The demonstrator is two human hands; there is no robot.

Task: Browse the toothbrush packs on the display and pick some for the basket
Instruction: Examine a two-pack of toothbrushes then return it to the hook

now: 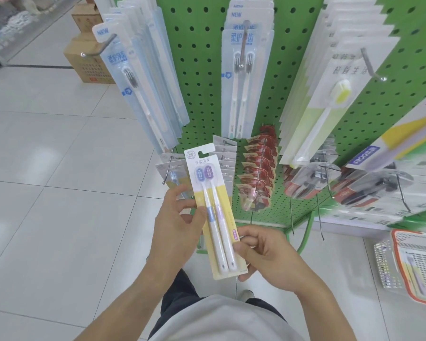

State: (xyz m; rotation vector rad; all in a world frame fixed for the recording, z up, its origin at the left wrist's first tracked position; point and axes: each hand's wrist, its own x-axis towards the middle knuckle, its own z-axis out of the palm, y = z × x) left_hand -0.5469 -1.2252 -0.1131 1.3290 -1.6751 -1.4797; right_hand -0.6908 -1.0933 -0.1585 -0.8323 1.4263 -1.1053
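Note:
I hold a yellow-and-white twin toothbrush pack in front of the green pegboard display. The pack carries one blue and one purple brush, heads up. My left hand pinches the pack's left edge at mid height. My right hand grips its lower right edge. More toothbrush packs hang on hooks: a pale blue row on the left, a twin pack in the middle, a lime brush pack on the right. A white basket with an orange rim stands on the floor at the right, a pack inside it.
Red-labelled packs and clear blister packs hang on the lower hooks, whose bare metal ends stick out. Cardboard boxes are stacked on the tiled floor at the back left. Open floor spreads to the left.

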